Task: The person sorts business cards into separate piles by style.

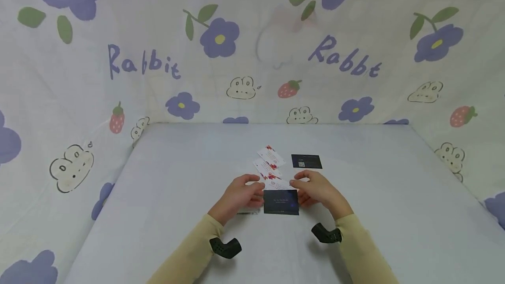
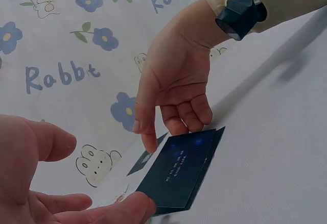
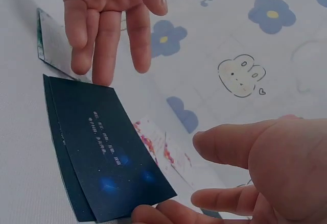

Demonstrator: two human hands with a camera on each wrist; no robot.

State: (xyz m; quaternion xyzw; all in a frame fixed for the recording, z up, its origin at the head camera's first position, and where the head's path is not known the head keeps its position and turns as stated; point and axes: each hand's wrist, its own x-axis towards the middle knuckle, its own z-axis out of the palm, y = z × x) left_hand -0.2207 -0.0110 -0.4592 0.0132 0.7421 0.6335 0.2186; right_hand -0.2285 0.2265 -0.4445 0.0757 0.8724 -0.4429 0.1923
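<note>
Two dark blue cards [image 1: 281, 203] lie stacked on the table between the hands, slightly offset, as their doubled edge in the left wrist view shows. My left hand [image 1: 245, 191] is at their left side, fingertips right at the edge and thumb held apart. On the opposite side, my right hand [image 1: 318, 188] has its fingertips at the right edge, its thumb also raised off the cards. Just beyond them, a white card with red print [image 1: 278, 184] is partly covered. Beside the left hand lies a pale card with a green edge [image 3: 57, 45], mostly hidden in the head view.
Farther back, two more white cards with red print, a nearer one [image 1: 267, 169] and a farther one [image 1: 272, 156], overlap in a slanted row. Another dark card [image 1: 306, 161] lies beyond the right hand. A patterned cloth [image 1: 260, 56] hangs behind the white table [image 1: 177, 152].
</note>
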